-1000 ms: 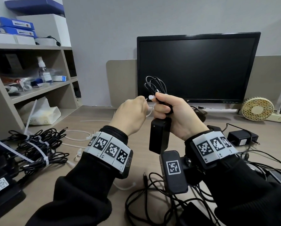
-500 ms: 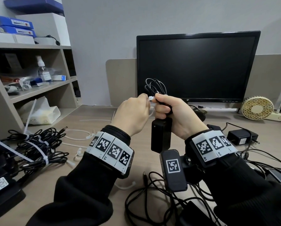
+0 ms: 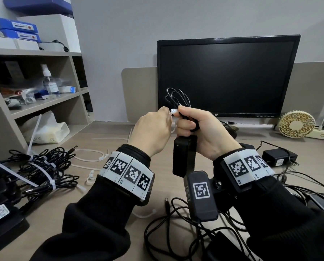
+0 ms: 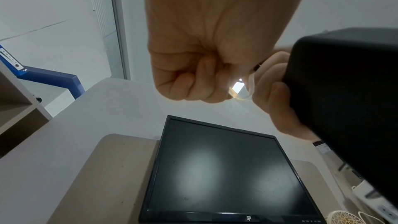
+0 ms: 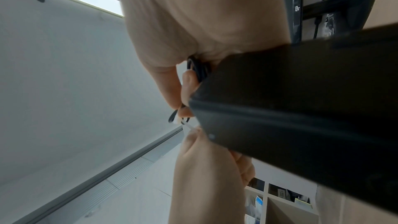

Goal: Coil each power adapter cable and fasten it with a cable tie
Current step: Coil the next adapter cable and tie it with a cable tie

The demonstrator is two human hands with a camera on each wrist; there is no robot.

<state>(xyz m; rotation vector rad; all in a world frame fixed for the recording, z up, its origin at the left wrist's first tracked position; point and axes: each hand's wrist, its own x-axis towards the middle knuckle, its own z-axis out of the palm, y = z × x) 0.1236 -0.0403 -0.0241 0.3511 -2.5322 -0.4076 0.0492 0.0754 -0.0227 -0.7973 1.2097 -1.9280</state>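
Note:
My right hand (image 3: 192, 123) grips a coiled black cable (image 3: 177, 98) held up in front of the monitor, loops sticking out above the fist. The cable's black adapter brick (image 3: 183, 157) hangs below that hand. A white cable tie (image 3: 173, 111) wraps the coil, its head at my right thumb. My left hand (image 3: 157, 127) is curled and pinches the tie's tail right beside the head. In the left wrist view the translucent tie (image 4: 243, 91) loops between both hands. In the right wrist view the tie (image 5: 185, 123) runs from the cable (image 5: 198, 71) to the left fingers (image 5: 200, 142).
Tied cable bundles (image 3: 39, 170) and adapters lie at the desk's left. Loose white ties (image 3: 89, 157) lie mid-left. Untied cables (image 3: 176, 223) and adapters (image 3: 278, 157) sprawl at the front and right. A monitor (image 3: 227, 76), a small fan (image 3: 296, 124) and shelves (image 3: 35, 81) stand behind.
My left hand has moved right and up, closing in on the tie head at my right thumb. The right hand and the coil stay almost still.

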